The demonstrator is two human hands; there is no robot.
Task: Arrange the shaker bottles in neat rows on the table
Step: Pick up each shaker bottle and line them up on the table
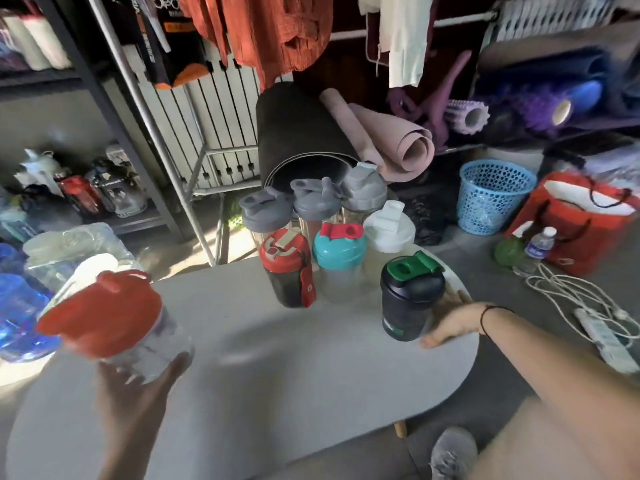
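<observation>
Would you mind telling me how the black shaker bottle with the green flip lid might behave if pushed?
The black shaker bottle with the green lid is tall and narrow, so it may tip. It stands near the grey table's edge; the right hand beside it probably steadies it.

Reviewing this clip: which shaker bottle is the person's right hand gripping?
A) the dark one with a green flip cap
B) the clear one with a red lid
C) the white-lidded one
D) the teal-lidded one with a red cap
A: the right hand wraps the dark shaker bottle with the green flip cap on the grey table.

Blue basket [491, 199] beside red bag [568, 233].
</observation>
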